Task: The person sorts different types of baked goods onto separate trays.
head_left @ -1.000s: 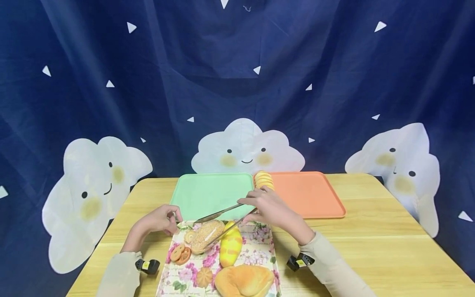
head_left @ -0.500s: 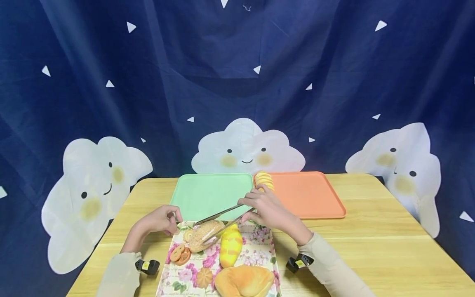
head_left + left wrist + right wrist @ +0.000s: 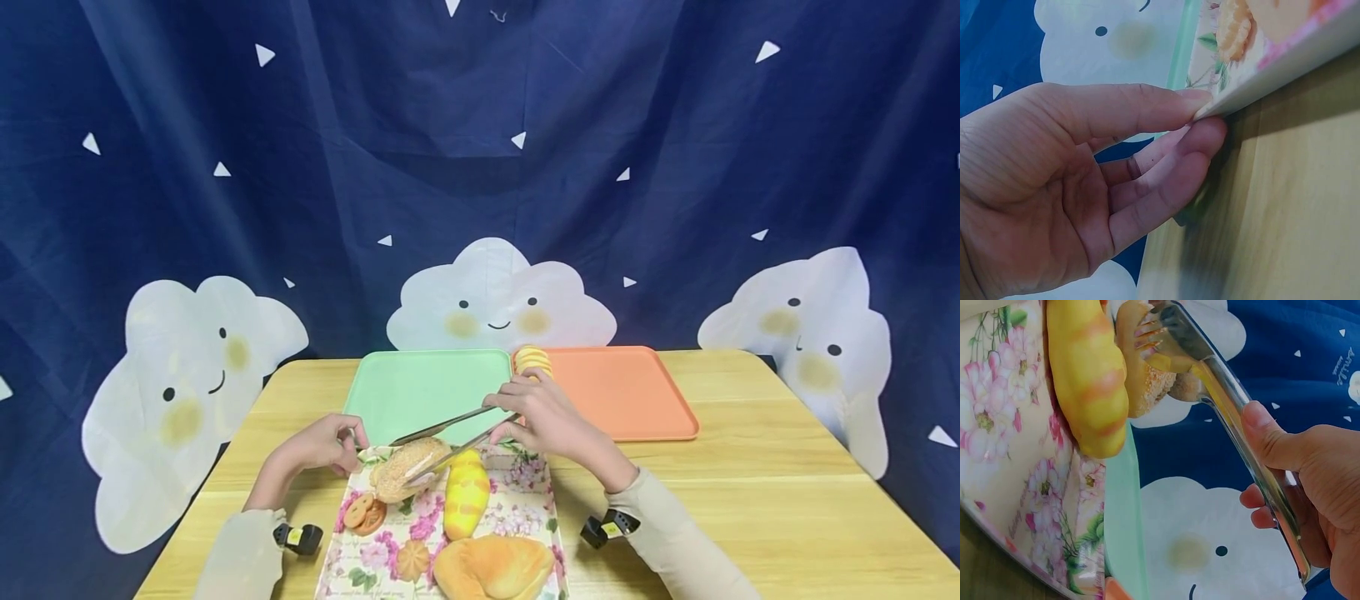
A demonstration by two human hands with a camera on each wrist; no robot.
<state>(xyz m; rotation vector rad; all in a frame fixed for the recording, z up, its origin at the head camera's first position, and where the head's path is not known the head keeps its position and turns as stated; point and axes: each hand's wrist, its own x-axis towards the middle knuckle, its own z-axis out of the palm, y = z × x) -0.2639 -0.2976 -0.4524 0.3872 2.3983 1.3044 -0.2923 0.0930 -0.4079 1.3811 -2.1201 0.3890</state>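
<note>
My left hand (image 3: 326, 442) pinches the far left corner of a flower-patterned tray (image 3: 517, 521) between thumb and fingers; the left wrist view shows the tray's edge (image 3: 1279, 84) in that pinch. Metal food tongs (image 3: 1235, 425) are held in my right hand (image 3: 543, 421). Between the tongs' ends is an oval sesame bread roll (image 3: 408, 471), tilted and seemingly lifted off the tray. A yellow, banded bread (image 3: 467, 493) lies just right of the roll. In the right wrist view, the tongs partly hide the sesame roll (image 3: 1157, 387).
Behind the floral tray lie a green tray (image 3: 427, 387) and an orange tray (image 3: 615, 392). A striped bread (image 3: 533, 360) rests at the orange tray's left side. Round cookies (image 3: 365, 514), a flower-shaped cookie (image 3: 412, 560) and a large folded bread (image 3: 495, 567) sit nearer on the floral tray.
The tongs have closed in on the sesame roll, which has shifted slightly up and left and now covers the small cookie behind it. My left hand stays at the tray corner.
</note>
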